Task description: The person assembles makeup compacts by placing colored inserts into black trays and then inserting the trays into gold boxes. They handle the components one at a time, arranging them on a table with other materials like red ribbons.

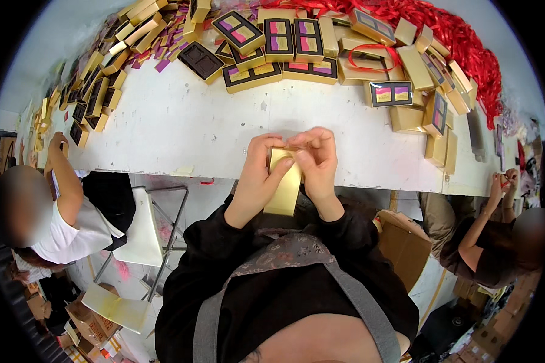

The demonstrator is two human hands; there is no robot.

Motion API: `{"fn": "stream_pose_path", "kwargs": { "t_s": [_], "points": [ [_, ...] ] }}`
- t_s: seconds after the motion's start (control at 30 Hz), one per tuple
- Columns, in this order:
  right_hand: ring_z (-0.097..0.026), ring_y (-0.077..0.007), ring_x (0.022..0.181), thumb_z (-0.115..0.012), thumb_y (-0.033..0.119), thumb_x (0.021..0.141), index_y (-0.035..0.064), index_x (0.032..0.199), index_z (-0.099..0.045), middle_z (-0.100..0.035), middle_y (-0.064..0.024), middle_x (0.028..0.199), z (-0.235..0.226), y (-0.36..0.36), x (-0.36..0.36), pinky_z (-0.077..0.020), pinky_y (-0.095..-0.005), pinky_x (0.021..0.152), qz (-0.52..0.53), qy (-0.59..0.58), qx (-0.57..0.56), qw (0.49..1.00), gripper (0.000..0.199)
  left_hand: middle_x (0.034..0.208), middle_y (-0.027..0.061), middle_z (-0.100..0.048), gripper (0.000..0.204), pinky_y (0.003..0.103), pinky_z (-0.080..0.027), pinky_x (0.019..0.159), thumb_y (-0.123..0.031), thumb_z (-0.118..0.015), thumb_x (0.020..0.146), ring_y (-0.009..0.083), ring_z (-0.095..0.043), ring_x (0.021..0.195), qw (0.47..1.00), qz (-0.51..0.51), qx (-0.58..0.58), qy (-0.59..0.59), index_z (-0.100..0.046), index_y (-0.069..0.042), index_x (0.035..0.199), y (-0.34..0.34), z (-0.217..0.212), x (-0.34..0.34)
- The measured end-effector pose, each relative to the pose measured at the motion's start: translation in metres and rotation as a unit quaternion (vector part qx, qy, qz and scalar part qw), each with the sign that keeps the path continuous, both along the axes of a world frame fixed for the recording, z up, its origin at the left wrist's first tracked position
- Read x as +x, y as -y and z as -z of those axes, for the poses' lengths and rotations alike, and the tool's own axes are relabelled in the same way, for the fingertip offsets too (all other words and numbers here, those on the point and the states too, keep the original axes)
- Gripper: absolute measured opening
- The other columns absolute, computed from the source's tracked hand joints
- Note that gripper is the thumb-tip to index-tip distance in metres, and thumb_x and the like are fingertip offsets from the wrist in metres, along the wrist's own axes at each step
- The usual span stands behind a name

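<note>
Gold card makes up the long flat box [283, 187] held at the near edge of the white bench [181, 127], half over the bench rim and half over the person's lap. The left hand [257, 178] wraps the box from the left, its grip clenched round the box's side, thumb across the top end. The right hand [318, 163] grasps the upper right corner, fingertips pinched on the top edge; both hands touch each other there.

Just beyond the hands lies a wide bare stretch of bench, open from the near rim to the far rows of goods. Along the far side stand open gold trays [293, 39] with dark frames, each split into compartments holding pink, purple and yellow inserts; one dark tray [201, 60] looks to have no coloured inserts. To the right a stack of closed gold boxes [427, 72] crowds the bench up to its right rim, one tray [390, 94] lying at its near side. Behind that runs a heap of red ribbon [466, 36]. More gold boxes [97, 91] line the left end.

A person in white [72, 212] sits at the left, a hand on the bench edge; another person [496, 236] sits at the right. A pale chair [142, 230] stands beside the left person, and a brown carton [402, 242] sits under the bench to the right.
</note>
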State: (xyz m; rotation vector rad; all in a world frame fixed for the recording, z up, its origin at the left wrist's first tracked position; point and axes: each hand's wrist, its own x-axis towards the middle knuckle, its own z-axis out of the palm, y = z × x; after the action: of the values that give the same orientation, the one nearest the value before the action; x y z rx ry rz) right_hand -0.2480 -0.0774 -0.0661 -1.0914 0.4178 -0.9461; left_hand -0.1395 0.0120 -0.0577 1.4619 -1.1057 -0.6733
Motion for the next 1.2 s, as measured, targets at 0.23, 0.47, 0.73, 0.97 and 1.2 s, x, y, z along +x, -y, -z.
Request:
{"fn": "stream_pose_path", "kwargs": {
  "t_s": [0.23,0.47,0.73,0.97,1.2],
  "points": [
    [-0.059,-0.0104,0.093,-0.065,0.009,0.09,-0.0008,0.104,-0.066,-0.065,-0.0052,0.101,-0.024,0.02,-0.009,-0.0479,-0.0254,0.083,-0.143,-0.132,0.07,0.978,0.017,0.117,0.0126,-0.052,0.042,0.031,-0.048,0.08,-0.011,-0.069,0.084,0.0233,-0.057,0.097,0.998,-0.018,0.021,-0.061,-0.046,-0.005,0.119,-0.012,-0.015,-0.004],
    [-0.056,-0.0175,0.113,-0.063,0.007,0.091,0.0002,0.116,-0.066,-0.061,-0.0121,0.123,-0.04,0.005,-0.022,-0.0447,-0.0287,0.094,-0.109,-0.204,-0.095,0.968,0.026,0.119,0.0132,-0.052,0.039,0.031,-0.048,0.078,-0.008,-0.067,0.085,0.0245,-0.058,0.095,0.998,0.0,-0.002,-0.061,-0.049,-0.006,0.119,-0.008,-0.022,0.003],
    [-0.055,-0.0215,0.117,-0.059,0.001,0.091,0.0022,0.122,-0.063,-0.056,-0.0159,0.13,-0.05,0.024,-0.073,-0.0448,-0.0304,0.096,-0.195,-0.163,-0.054,0.966,0.031,0.131,0.016,-0.045,0.039,0.031,-0.049,0.082,-0.008,-0.065,0.086,0.0259,-0.057,0.104,0.988,0.114,-0.082,0.068,-0.046,-0.007,0.121,0.008,-0.021,-0.011],
    [-0.058,-0.0116,0.096,-0.059,0.007,0.093,-0.0018,0.104,-0.063,-0.062,-0.0075,0.112,-0.029,0.022,-0.047,-0.0481,-0.0256,0.083,-0.086,-0.156,0.009,0.984,0.015,0.141,0.019,-0.04,0.057,0.037,-0.047,0.093,-0.004,-0.065,0.084,0.0358,-0.053,0.118,0.981,0.168,-0.016,0.1,-0.033,-0.004,0.131,0.025,-0.029,-0.011],
    [-0.058,-0.0084,0.087,-0.06,0.009,0.093,0.0018,0.101,-0.06,-0.063,-0.0027,0.096,-0.034,0.025,-0.049,-0.0478,-0.0238,0.074,-0.129,-0.257,-0.1,0.952,0.011,0.146,0.0218,-0.035,0.061,0.039,-0.042,0.103,0.003,-0.061,0.085,0.0355,-0.046,0.128,0.975,0.215,0.046,0.027,-0.024,-0.001,0.134,0.018,-0.019,-0.002]
  ]
}}
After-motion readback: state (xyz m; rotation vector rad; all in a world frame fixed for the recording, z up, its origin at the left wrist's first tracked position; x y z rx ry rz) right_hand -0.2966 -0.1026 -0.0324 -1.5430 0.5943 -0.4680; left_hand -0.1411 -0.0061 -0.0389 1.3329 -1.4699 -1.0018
